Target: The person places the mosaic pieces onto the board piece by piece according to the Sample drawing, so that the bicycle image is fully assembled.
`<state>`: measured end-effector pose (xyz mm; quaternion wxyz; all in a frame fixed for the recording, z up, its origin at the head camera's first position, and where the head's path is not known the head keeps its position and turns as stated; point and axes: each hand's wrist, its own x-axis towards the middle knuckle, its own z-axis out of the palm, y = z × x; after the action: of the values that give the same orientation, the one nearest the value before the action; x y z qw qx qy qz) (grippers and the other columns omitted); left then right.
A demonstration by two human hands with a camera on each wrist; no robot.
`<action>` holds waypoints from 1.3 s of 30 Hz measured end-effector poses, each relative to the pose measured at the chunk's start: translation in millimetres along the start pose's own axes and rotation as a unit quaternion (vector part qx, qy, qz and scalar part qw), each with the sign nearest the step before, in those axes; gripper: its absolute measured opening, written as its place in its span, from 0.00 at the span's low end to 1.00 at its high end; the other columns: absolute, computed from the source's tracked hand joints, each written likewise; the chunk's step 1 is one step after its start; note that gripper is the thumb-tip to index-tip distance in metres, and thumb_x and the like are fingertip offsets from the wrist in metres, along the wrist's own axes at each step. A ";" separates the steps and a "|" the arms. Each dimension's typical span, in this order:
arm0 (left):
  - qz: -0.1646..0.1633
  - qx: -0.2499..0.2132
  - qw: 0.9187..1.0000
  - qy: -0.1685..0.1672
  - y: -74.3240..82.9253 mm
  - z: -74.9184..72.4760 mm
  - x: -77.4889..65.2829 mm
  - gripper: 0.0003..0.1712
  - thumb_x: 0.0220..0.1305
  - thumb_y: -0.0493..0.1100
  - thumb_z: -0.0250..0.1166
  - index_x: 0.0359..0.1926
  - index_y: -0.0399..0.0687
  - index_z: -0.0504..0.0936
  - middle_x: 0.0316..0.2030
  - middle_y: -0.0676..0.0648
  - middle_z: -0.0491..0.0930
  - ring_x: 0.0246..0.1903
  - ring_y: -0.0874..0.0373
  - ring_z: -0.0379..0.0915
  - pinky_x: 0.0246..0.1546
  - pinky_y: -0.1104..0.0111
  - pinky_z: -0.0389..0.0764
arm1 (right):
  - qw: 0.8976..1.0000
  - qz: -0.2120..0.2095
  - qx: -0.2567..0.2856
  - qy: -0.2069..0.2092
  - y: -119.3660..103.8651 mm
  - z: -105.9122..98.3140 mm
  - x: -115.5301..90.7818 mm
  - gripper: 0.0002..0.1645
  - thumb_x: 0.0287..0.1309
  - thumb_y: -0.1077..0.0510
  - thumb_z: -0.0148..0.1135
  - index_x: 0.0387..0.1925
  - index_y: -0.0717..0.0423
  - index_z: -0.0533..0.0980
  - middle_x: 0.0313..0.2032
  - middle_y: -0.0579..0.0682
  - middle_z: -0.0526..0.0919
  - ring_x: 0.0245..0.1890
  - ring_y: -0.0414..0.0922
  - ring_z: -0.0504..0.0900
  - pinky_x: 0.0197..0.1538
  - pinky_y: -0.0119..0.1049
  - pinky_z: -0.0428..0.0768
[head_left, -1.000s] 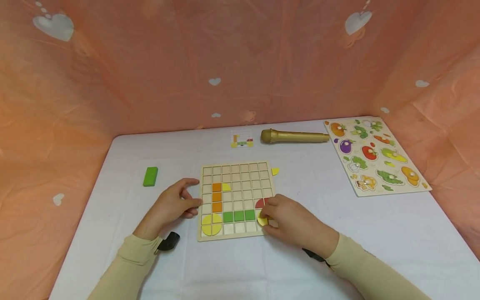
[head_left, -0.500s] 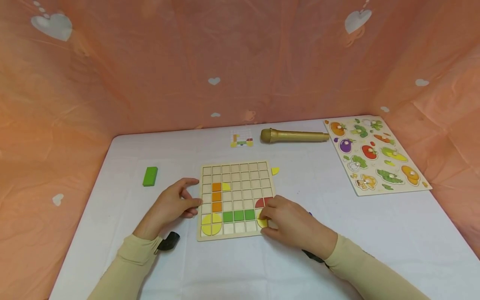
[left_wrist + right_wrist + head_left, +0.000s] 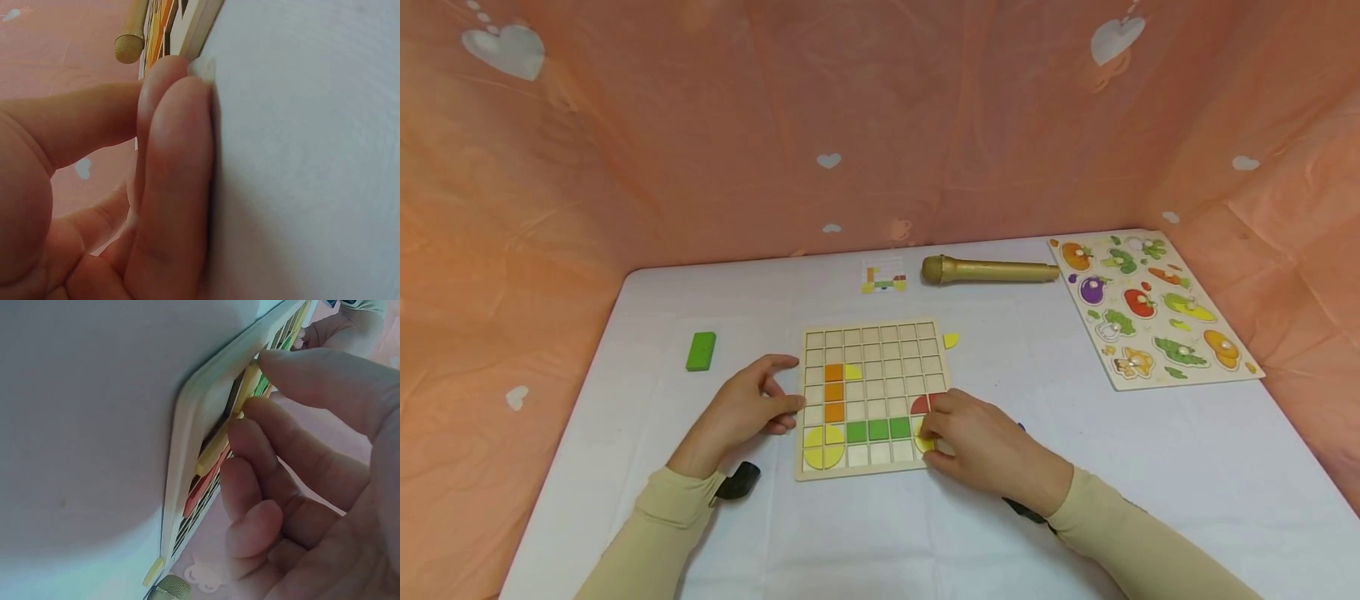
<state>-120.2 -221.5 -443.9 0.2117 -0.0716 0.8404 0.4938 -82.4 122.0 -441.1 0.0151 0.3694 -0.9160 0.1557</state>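
A wooden grid board [image 3: 892,367] lies mid-table. My right hand [image 3: 988,446] is over its lower right corner, thumb and index finger pinching a yellow quarter-circle piece [image 3: 249,384] at its ends. Beside it, another yellow quarter-circle [image 3: 212,452] and red pieces [image 3: 920,406] sit in the grid, partly hidden by the hand. My left hand [image 3: 741,408] rests with relaxed fingers, thumb and index fingertips right at the board's left edge. Orange squares [image 3: 834,392], green squares [image 3: 877,430], a yellow circle of quarter pieces [image 3: 823,447] and a single yellow quarter [image 3: 852,372] fill other cells.
A loose yellow quarter-circle [image 3: 951,341] lies off the board's right edge. Behind are a small pattern card [image 3: 883,276] and a gold microphone [image 3: 988,271]. A vegetable puzzle board [image 3: 1150,333] lies right, a green block [image 3: 701,352] left.
The yellow piece under my right fingers, tilted a second ago, now lies flatter in the corner cell. My right hand has shifted only slightly; the left has stayed in place.
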 end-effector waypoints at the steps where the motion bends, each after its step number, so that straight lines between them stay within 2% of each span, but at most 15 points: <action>1: 0.000 -0.001 1.000 0.000 0.1 0.0 0.1 0.41 0.69 0.41 0.76 0.78 0.50 0.68 0.38 0.41 0.77 0.29 0.55 0.87 0.34 0.68 0.92 | 1.000 -0.001 0.000 0.001 0.3 -0.2 0.0 0.07 0.54 0.58 0.80 0.33 0.48 0.86 0.33 0.39 0.80 0.37 0.38 0.74 0.38 0.28 0.80; 6: -0.001 -0.002 1.000 0.000 0.4 0.0 -0.4 0.41 0.69 0.41 0.76 0.78 0.50 0.68 0.38 0.41 0.77 0.29 0.54 0.88 0.34 0.68 0.92 | 1.000 0.018 0.009 -0.006 7.1 -6.7 2.5 0.07 0.56 0.56 0.80 0.36 0.50 0.88 0.34 0.40 0.82 0.37 0.38 0.74 0.38 0.30 0.79; 9: -0.001 -0.003 1.000 0.000 0.6 0.2 -0.9 0.41 0.69 0.41 0.76 0.78 0.50 0.68 0.38 0.41 0.77 0.30 0.54 0.88 0.34 0.68 0.92 | 0.999 0.043 0.012 -0.003 18.0 -14.5 6.2 0.07 0.59 0.55 0.79 0.38 0.51 0.89 0.35 0.41 0.83 0.39 0.39 0.76 0.41 0.33 0.82; 14: 0.000 -0.005 1.000 0.000 0.6 0.0 -0.4 0.41 0.69 0.41 0.76 0.78 0.50 0.68 0.39 0.41 0.76 0.30 0.54 0.87 0.34 0.68 0.92 | 0.997 0.079 0.007 0.011 49.6 -23.6 15.7 0.08 0.63 0.55 0.77 0.41 0.53 0.89 0.39 0.44 0.87 0.46 0.44 0.82 0.52 0.43 0.87; 19: 0.000 -0.008 1.000 -0.001 -1.0 0.1 1.0 0.41 0.69 0.41 0.76 0.78 0.51 0.69 0.39 0.41 0.75 0.30 0.54 0.87 0.35 0.67 0.92 | 0.992 0.125 0.011 0.000 82.4 -25.7 28.0 0.16 0.65 0.53 0.76 0.49 0.57 0.87 0.46 0.50 0.88 0.51 0.49 0.83 0.60 0.48 0.86; 23: -0.002 -0.009 1.000 0.002 -2.6 0.2 1.2 0.41 0.69 0.41 0.76 0.78 0.51 0.69 0.39 0.41 0.75 0.30 0.53 0.87 0.35 0.67 0.92 | 0.990 0.141 0.018 -0.009 98.9 -24.2 39.2 0.20 0.66 0.51 0.75 0.54 0.58 0.86 0.50 0.51 0.87 0.54 0.50 0.82 0.64 0.50 0.85; 32: 0.003 -0.004 1.000 0.002 -2.3 1.4 -0.8 0.42 0.69 0.41 0.77 0.78 0.51 0.69 0.38 0.41 0.76 0.29 0.54 0.87 0.34 0.68 0.92 | 0.990 0.138 0.020 -0.034 105.7 -25.7 58.4 0.20 0.66 0.51 0.75 0.54 0.56 0.87 0.51 0.51 0.87 0.55 0.50 0.81 0.67 0.50 0.83; 39: 0.004 0.000 1.000 0.001 -2.2 1.1 -0.1 0.42 0.69 0.41 0.77 0.78 0.50 0.68 0.38 0.41 0.76 0.29 0.54 0.87 0.33 0.68 0.92 | 0.987 0.149 0.028 -0.053 103.1 -28.0 66.5 0.18 0.66 0.53 0.75 0.54 0.56 0.88 0.47 0.49 0.87 0.51 0.48 0.82 0.62 0.48 0.85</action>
<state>-119.1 -221.7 -446.1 0.2085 -0.0690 0.8410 0.4945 -203.5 155.6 -433.2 -0.0670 0.2365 -0.9557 0.1619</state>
